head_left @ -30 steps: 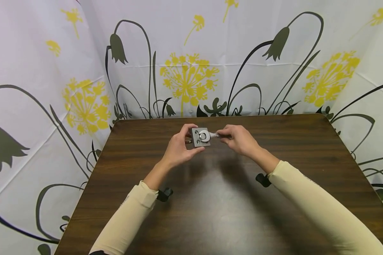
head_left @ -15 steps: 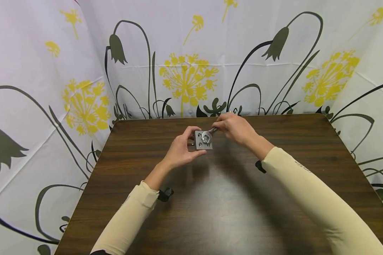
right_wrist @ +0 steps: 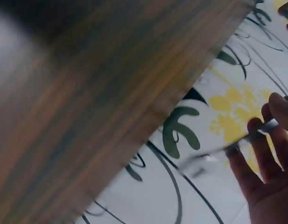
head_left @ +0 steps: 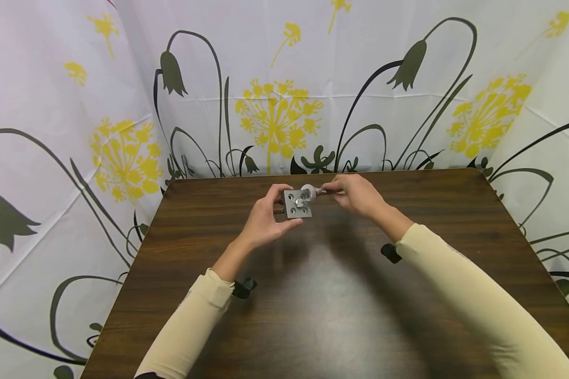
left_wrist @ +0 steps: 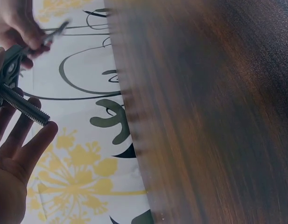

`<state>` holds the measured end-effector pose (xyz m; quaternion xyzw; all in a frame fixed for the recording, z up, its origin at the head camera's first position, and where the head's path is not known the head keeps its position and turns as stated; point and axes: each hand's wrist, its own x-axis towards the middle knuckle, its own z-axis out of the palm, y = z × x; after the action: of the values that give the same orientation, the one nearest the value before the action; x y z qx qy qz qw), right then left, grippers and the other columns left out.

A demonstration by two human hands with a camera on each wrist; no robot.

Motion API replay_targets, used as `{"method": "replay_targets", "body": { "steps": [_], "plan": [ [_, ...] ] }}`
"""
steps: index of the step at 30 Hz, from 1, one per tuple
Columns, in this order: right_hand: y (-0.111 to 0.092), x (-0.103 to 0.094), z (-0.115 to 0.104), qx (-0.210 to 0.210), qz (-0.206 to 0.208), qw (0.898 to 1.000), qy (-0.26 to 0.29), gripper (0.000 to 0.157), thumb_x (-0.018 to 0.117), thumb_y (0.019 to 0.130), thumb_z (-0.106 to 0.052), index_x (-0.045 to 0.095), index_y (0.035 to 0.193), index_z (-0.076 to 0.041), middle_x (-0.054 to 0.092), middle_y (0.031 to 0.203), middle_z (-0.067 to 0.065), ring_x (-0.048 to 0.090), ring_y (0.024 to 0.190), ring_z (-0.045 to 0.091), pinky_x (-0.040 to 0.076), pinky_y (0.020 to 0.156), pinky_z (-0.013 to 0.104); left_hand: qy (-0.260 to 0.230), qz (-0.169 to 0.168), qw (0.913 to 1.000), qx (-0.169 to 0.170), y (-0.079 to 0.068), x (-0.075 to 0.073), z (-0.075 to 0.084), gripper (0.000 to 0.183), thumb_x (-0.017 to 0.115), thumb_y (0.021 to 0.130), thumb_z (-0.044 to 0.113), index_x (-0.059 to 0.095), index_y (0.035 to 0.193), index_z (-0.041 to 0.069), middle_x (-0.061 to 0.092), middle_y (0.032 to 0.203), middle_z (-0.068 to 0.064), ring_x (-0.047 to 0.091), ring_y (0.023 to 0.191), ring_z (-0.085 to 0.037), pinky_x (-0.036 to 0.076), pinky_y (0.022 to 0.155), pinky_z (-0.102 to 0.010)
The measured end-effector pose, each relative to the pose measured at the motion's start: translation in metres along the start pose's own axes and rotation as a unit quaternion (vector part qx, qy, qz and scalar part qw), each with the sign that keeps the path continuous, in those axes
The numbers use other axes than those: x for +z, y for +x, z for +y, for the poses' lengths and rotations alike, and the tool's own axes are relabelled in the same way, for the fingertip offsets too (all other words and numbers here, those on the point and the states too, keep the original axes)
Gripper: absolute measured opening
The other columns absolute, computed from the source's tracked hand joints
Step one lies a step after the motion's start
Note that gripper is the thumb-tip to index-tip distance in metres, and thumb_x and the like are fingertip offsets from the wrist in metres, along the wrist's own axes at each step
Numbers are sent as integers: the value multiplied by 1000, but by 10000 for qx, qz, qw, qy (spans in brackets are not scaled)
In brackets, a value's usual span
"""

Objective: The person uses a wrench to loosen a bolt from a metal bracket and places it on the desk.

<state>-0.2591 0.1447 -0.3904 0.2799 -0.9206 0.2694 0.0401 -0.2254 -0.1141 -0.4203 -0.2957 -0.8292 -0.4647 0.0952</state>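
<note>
My left hand (head_left: 263,223) grips a square grey metal plate (head_left: 291,211) by its edges, above the table. A bolt goes through the plate's middle, its head (head_left: 300,203) facing me among several holes. In the left wrist view the bolt's threaded shank (left_wrist: 26,108) sticks out behind, close to the fingertips. My right hand (head_left: 360,197) pinches a silver wrench (head_left: 309,191) by its handle. The wrench's head overlaps the plate's upper right corner, up and right of the bolt head. The wrench (right_wrist: 249,138) is blurred in the right wrist view, lying across the fingers.
A dark wood-grain table (head_left: 332,310) lies below both hands. Behind it hangs a white curtain (head_left: 374,47) with yellow and grey-green flowers, close to the table's far edge. Black wrist mounts (head_left: 244,288) hang below both forearms.
The wrench was round the bolt head and its handle swung upward. Now its head is off the bolt head, up and right, with the handle nearly level again. The plate shifted slightly.
</note>
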Motion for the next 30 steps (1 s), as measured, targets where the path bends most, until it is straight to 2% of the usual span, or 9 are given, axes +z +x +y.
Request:
{"method": "replay_targets", "body": {
  "steps": [3,6,9,12,14,17,25,27,30],
  "plan": [
    [-10,4,-5,573,-69,9935,978,30,74,89,-10,72,118,-5,72,103,7,64,83,19,53,71,35,10,48,10000,-7,0,-1,-2,73,90,70,13,48,130,11,68,101,-2,66,89,-18,54,81,-44],
    [-20,8,-17,1239,-87,9684,2162,31,75,87,-9,71,116,0,71,97,12,64,80,18,54,68,31,18,91,10000,1,1,-1,-2,73,90,70,12,48,130,9,68,100,-2,66,89,-18,54,80,-42],
    [-31,12,-34,2022,-144,9146,3499,29,74,88,-9,70,114,2,70,93,12,65,80,19,58,67,32,7,170,9999,29,2,-1,-2,74,90,69,11,48,129,8,68,99,-1,66,88,-18,54,80,-38],
    [-39,18,-52,2683,-182,8457,4609,31,72,90,-11,67,117,3,70,95,11,68,86,22,60,70,38,7,260,9997,42,3,-1,-1,73,90,69,11,48,129,8,68,98,-2,66,88,-18,55,79,-37],
    [-43,23,-63,2883,-235,8127,5058,32,70,92,-12,65,120,3,70,95,11,68,88,23,60,72,39,34,300,9995,20,2,-1,-1,73,90,69,11,48,129,9,68,97,-2,66,88,-18,55,80,-38],
    [-48,29,-77,3003,-301,7773,5521,31,68,94,-13,64,120,3,70,92,10,68,89,23,60,72,39,66,346,9994,-39,2,-2,-1,72,90,70,12,48,129,7,68,97,-3,66,89,-18,55,80,-38],
    [-52,42,-102,3015,-311,7114,6340,28,62,97,-10,62,120,6,68,93,11,68,84,20,59,77,42,-113,384,9992,-79,2,-3,0,71,85,72,2,46,130,6,68,100,-7,66,93,-18,58,82,-35],
    [-52,45,-105,3017,-289,7027,6438,28,61,97,-8,61,120,7,68,93,11,68,86,22,59,79,43,-188,407,9990,-74,3,-3,-1,71,83,72,-2,46,131,5,68,102,-8,66,95,-19,58,82,-35],
    [-50,48,-108,2996,-253,7015,6461,29,61,97,-7,60,122,8,69,93,12,69,86,22,59,79,43,-290,449,9985,-79,3,-3,-1,69,80,71,-5,46,130,5,68,102,-10,66,95,-21,58,81,-34]
  ]
}}
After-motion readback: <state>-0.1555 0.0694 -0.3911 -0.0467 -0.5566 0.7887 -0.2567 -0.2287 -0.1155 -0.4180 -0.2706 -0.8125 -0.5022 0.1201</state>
